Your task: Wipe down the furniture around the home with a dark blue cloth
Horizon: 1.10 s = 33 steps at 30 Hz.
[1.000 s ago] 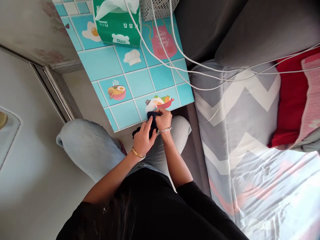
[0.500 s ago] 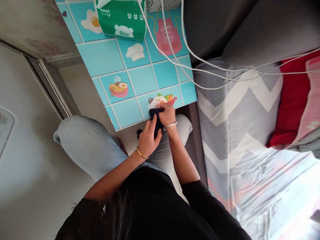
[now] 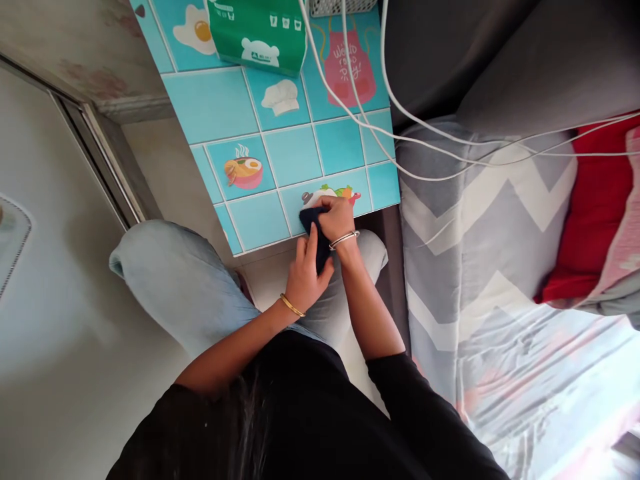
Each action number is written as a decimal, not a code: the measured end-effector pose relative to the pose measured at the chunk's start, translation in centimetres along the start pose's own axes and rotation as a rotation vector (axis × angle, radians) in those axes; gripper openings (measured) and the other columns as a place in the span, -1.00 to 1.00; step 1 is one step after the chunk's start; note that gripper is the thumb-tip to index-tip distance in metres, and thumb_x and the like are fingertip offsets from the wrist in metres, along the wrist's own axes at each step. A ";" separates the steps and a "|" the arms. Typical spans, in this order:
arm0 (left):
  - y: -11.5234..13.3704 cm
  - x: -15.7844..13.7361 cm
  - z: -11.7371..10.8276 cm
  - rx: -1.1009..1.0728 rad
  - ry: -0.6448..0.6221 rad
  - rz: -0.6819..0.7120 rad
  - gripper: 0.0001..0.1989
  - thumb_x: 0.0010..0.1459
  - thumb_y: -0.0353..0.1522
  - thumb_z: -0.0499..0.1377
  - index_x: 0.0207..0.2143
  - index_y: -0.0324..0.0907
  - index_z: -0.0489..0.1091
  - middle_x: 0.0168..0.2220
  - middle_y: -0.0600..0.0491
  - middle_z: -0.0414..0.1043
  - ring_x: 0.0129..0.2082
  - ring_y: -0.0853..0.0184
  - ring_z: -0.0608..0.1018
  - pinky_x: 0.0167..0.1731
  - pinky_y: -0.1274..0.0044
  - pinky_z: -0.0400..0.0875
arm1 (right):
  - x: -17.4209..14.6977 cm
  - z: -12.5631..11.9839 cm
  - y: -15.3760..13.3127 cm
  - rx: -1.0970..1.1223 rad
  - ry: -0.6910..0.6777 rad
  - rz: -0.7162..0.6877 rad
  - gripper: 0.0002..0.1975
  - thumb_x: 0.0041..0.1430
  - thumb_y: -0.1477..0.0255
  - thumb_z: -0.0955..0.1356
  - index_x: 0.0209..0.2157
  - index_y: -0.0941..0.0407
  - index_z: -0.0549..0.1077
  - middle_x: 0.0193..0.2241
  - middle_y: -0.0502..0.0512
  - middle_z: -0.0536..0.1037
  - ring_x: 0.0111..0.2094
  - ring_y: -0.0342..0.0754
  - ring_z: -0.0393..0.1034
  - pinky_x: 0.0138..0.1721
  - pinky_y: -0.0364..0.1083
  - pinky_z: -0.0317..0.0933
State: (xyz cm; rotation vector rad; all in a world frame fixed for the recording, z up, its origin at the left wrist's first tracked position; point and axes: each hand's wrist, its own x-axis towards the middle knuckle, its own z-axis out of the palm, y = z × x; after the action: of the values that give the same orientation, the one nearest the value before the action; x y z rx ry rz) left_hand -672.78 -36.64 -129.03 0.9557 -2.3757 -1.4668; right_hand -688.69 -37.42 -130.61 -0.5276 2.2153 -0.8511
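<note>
A small dark navy cloth, folded or bunched, sits at the near edge of the table with its lower part hanging over my lap. My right hand grips its upper part, fingers curled in and knuckles up. Below it, my left hand holds the lower part between thumb and fingers, the index finger stretched along the cloth. Much of the cloth is hidden by my hands, so its exact kind cannot be made out.
The table has a blue tiled cover with food prints. A green tissue pack, a white basket and white cables are at its far side. A grey zigzag-patterned sofa with a red cushion stands at right.
My left hand has shifted slightly right and the cloth looks straighter between my hands. A dark end that stuck out left of my left hand no longer shows. The view has shifted slightly.
</note>
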 end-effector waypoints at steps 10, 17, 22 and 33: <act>0.1 -0.2 0.6 -0.020 -0.001 -0.018 -0.18 0.32 -0.29 0.10 0.48 -0.12 -0.27 -0.04 -0.10 0.26 -0.16 0.23 0.50 -0.20 0.45 0.51 | 0.6 -0.4 -0.3 -0.087 -0.084 -0.060 -0.86 -0.16 0.61 0.31 -0.55 0.16 0.50 -0.49 0.05 0.55 -0.35 0.00 0.47 -0.19 0.00 0.38; 0.3 -0.1 0.6 -0.064 -0.024 -0.023 -0.17 0.29 -0.32 0.11 0.48 -0.12 -0.27 -0.04 -0.09 0.25 -0.14 0.23 0.49 -0.18 0.43 0.51 | 1.0 -0.5 -0.1 -0.075 -0.067 -0.031 -0.83 -0.18 0.60 0.29 -0.54 0.16 0.52 -0.51 0.04 0.55 -0.35 0.01 0.49 -0.19 -0.01 0.38; 0.4 -0.1 0.6 -0.050 -0.047 0.004 -0.19 0.28 -0.33 0.12 0.47 -0.10 -0.21 -0.06 -0.07 0.25 -0.19 0.26 0.50 -0.21 0.44 0.52 | 1.2 -0.7 -0.1 -0.066 -0.069 -0.027 -0.84 -0.20 0.59 0.30 -0.54 0.16 0.53 -0.49 0.05 0.56 -0.34 0.01 0.48 -0.17 0.00 0.38; 0.6 0.1 0.8 -0.068 -0.014 0.012 -0.20 0.28 -0.35 0.11 0.47 -0.11 -0.20 -0.03 -0.08 0.23 -0.11 0.23 0.50 -0.14 0.42 0.51 | 2.1 -1.2 -0.9 -0.164 -0.128 -0.080 -0.87 -0.18 0.58 0.29 -0.58 0.14 0.47 -0.56 0.03 0.51 -0.37 -0.02 0.42 -0.22 -0.05 0.33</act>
State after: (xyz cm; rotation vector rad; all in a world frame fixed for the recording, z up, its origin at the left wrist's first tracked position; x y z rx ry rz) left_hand -673.51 -35.92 -128.94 0.9167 -2.3215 -1.5442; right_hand -690.83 -38.73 -130.30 -0.7334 2.1684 -0.6597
